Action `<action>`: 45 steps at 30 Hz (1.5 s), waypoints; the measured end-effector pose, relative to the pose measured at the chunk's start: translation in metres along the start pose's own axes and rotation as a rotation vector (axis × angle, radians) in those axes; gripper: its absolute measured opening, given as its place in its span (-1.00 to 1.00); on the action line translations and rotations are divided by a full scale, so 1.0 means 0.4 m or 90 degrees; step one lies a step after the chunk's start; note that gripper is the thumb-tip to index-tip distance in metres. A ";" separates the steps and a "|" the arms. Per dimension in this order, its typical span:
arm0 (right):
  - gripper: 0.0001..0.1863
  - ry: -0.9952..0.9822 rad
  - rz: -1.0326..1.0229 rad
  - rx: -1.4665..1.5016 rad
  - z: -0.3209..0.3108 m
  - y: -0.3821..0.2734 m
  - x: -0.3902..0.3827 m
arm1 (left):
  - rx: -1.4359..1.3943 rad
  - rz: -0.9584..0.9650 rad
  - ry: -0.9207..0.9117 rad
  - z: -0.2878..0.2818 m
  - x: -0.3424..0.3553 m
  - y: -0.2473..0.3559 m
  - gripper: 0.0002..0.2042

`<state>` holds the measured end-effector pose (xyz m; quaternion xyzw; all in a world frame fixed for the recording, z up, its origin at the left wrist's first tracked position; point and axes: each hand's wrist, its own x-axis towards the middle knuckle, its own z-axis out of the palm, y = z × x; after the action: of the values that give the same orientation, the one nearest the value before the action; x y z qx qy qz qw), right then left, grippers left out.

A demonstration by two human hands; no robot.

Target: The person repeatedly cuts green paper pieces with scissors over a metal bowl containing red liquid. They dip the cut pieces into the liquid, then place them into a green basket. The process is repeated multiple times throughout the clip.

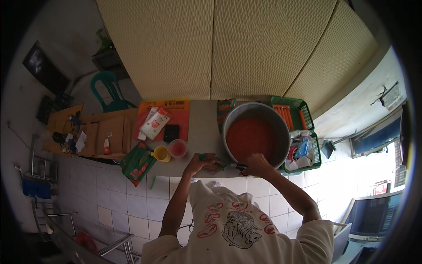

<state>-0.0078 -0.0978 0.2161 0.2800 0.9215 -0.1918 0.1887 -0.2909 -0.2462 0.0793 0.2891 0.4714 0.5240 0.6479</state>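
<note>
My left hand (198, 163) is closed round a green and red packet (217, 166) at the counter's front edge. In my right hand (258, 165) is a pair of dark-handled scissors (240, 166), pointing left toward the packet; whether the blades touch it is too small to tell. Just beyond my right hand stands a large grey metal pot (283, 136), holding an orange-red liquid (249, 138). Behind the pot's left side, another green packet (225, 105) is partly hidden.
Green baskets hold orange sticks (283, 115) and wrapped goods (302, 149). On the left lie a white pouch (154, 123), a black box (172, 132), a yellow mug (161, 153), a pink-filled cup (177, 148) and a green bag (137, 163) over the counter edge. A padded panel (176, 53) borders the far side.
</note>
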 end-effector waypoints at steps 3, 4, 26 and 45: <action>-0.36 0.015 -0.019 -0.038 0.010 0.001 0.016 | 0.012 0.002 0.005 0.001 0.013 -0.012 -0.67; -0.38 0.018 -0.025 -0.046 0.011 0.002 0.021 | 0.003 0.055 -0.014 0.003 0.016 -0.014 -0.60; 0.01 0.048 -0.077 0.091 -0.030 -0.014 0.047 | 0.010 0.057 -0.049 0.018 0.040 -0.021 -0.53; 0.06 0.016 -0.109 0.263 -0.044 -0.016 0.075 | -0.027 -0.041 -0.042 0.077 0.029 0.030 -0.55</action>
<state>-0.0390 -0.0812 0.2189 0.2359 0.8854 -0.3882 0.0990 -0.2675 -0.2282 0.0980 0.2772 0.4477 0.5028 0.6855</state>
